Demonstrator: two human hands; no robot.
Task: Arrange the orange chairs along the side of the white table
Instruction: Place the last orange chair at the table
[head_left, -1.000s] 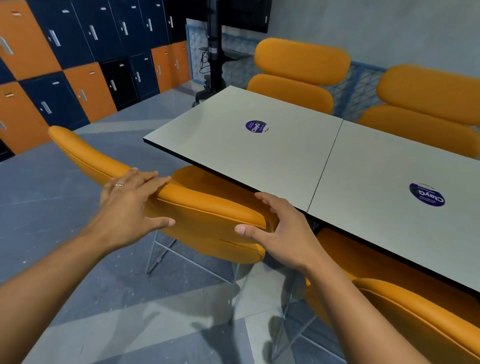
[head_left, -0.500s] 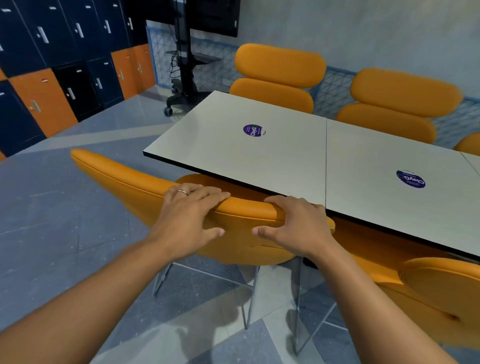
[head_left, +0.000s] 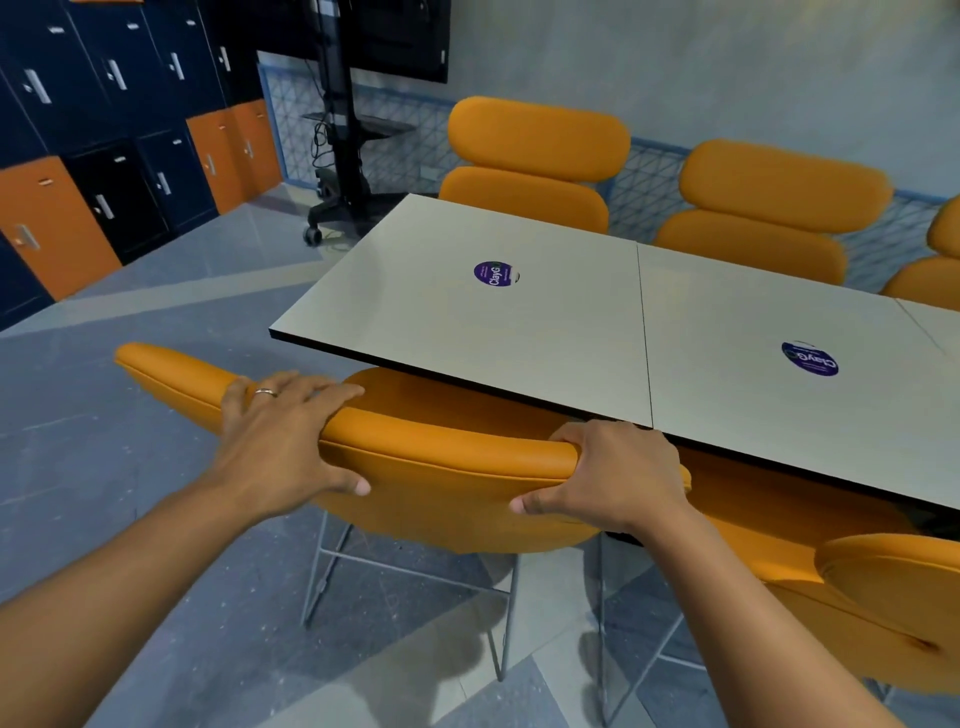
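Observation:
An orange chair (head_left: 441, 467) on thin metal legs stands at the near side of the white table (head_left: 519, 332), its seat partly under the tabletop. My left hand (head_left: 283, 441) grips the top of its backrest, fingers over the upper edge and thumb on the near face. My right hand (head_left: 618, 478) grips the same backrest's right end, fingers curled over the edge. A second orange chair (head_left: 883, 597) stands close on the right, also at the near side.
Two more orange chairs (head_left: 535, 161) (head_left: 774, 208) line the table's far side, with part of a third (head_left: 935, 270) at the right edge. A black wheeled screen stand (head_left: 343, 156) is past the table's left end. Blue and orange lockers (head_left: 104, 156) fill the left wall.
The chair has swung in toward the table edge, its seat going further under the top. Both hands went from touching the backrest to gripping it. My view has shifted right.

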